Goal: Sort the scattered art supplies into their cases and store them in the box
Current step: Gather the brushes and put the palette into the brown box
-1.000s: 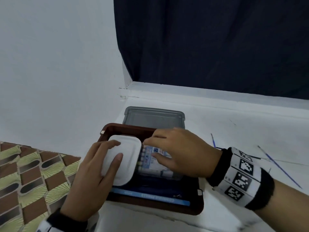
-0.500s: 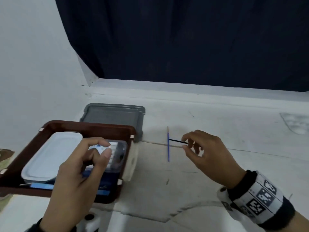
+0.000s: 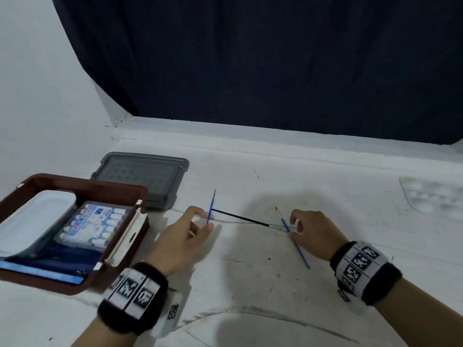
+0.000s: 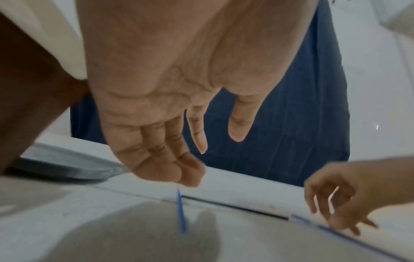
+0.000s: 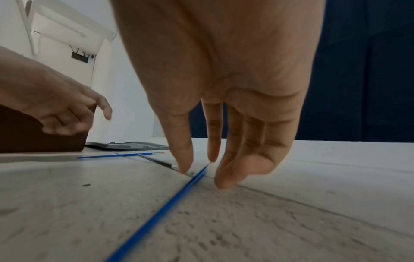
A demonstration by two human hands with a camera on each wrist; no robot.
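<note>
Your left hand (image 3: 183, 236) has left the brown box (image 3: 82, 186) at the left edge of the head view and now sits at centre frame, its fingers (image 4: 190, 170) loosely curled just above the near end of a short blue brush (image 3: 211, 207); whether they touch it cannot be told, and nothing is gripped. Your right hand (image 3: 315, 234) has shifted rightward from the black brush (image 3: 240, 217) it was pinching half a second ago and now stands at centre right, fingers (image 5: 186, 159) pointed down and parted, straddling a second blue brush (image 3: 295, 244) where it crosses the black brush's ferrule; the thumb tip touches that crossing, but no grip has closed. All three brushes lie flat on the tabletop (image 3: 250, 284), well apart from the box. Inside the box, the white palette (image 3: 32, 216) and the paint tube pack (image 3: 97, 221) sit side by side, the palette to the left. The grey lid (image 3: 142, 176) lies just behind the box at upper left. Judgement: packing of the box contents has paused and brush collection has begun, with both hands set to pick up at once. The thin handles lie flush with the surface, so expect slipping at the pinch.
</note>
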